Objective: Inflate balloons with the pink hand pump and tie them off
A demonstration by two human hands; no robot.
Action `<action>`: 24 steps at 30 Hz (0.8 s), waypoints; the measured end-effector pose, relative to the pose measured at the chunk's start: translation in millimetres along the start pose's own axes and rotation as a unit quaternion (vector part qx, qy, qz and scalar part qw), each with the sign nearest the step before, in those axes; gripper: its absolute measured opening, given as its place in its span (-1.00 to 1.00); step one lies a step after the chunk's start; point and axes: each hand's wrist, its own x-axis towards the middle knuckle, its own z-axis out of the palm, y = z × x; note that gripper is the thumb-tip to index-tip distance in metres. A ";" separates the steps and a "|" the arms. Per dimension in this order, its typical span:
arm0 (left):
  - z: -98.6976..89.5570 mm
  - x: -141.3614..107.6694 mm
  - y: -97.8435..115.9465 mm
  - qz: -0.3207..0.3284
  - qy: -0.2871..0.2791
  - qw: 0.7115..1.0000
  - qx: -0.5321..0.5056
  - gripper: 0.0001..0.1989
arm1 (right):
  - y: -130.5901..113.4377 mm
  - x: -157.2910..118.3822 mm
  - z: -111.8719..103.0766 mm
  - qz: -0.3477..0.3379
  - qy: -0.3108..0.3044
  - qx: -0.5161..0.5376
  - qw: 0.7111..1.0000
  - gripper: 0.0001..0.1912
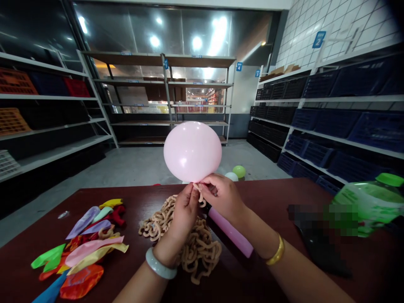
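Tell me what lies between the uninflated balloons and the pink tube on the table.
In the head view, a pile of tan loops lies between the uninflated balloons and the pink tube, partly hidden by the left hand.

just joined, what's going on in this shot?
Someone at a dark red table has an inflated pink balloon upright, neck down. The left hand pinches at its neck, and the right hand pinches a tan strand there; whether it's tied on isn't clear. Under the hands lies a pile of similar tan strands, with a pink tube beside it. Limp, uninflated balloons lie on the left.
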 end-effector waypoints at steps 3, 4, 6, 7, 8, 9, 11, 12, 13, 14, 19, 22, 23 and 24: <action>0.2 -1.5 2.2 -0.002 0.012 1.000 0.004 -0.76 | -1.0 -0.5 1.7 0.033 0.016 0.060 0.998 -0.94; -0.2 -1.9 2.3 0.001 0.014 1.000 0.011 -0.76 | -1.2 -0.5 1.6 0.035 0.010 0.078 0.996 -0.95; -1.5 -2.4 1.8 0.012 0.017 1.000 0.023 -0.76 | -1.2 -0.5 0.9 0.030 -0.004 0.100 0.995 -0.99; -2.3 -2.3 1.2 0.017 0.015 0.999 0.028 -0.76 | -0.8 -0.7 0.8 0.029 -0.008 0.103 0.994 -0.98; -3.2 -2.1 0.4 0.023 0.013 0.999 0.032 -0.76 | -0.2 -0.9 1.0 0.031 -0.007 0.104 0.994 -0.97; -4.1 -1.7 -0.5 0.028 0.008 0.999 0.036 -0.76 | 0.7 -1.1 1.4 0.035 -0.005 0.105 0.994 -0.96; -6.0 -0.7 -2.6 0.038 -0.002 0.998 0.045 -0.76 | 2.5 -1.5 2.5 0.049 -0.003 0.111 0.993 -0.96; -6.9 -0.1 -3.5 0.043 -0.008 0.998 0.050 -0.76 | 3.1 -1.5 2.7 0.055 -0.004 0.115 0.992 -0.96; -7.7 0.4 -4.3 0.047 -0.014 0.997 0.055 -0.76 | 3.4 -1.2 2.4 0.060 -0.006 0.119 0.991 -0.96; -8.3 0.8 -4.9 0.051 -0.020 0.997 0.060 -0.76 | 3.3 -0.7 1.5 0.062 -0.010 0.121 0.991 -0.95; -9.4 1.2 -5.4 0.057 -0.040 0.993 0.091 -0.74 | 1.0 3.1 -8.5 0.087 -0.069 0.118 0.987 -0.92; -8.5 1.8 -4.1 0.049 -0.058 0.993 0.091 -0.73 | 2.5 4.8 -12.2 0.129 -0.089 0.161 0.974 -0.92; -8.0 2.2 -3.6 0.045 -0.062 0.993 0.085 -0.72 | 3.1 5.5 -12.7 0.149 -0.091 0.186 0.967 -0.91; -7.6 2.7 -3.3 0.040 -0.063 0.994 0.077 -0.72 | 3.4 6.3 -13.1 0.172 -0.093 0.213 0.957 -0.90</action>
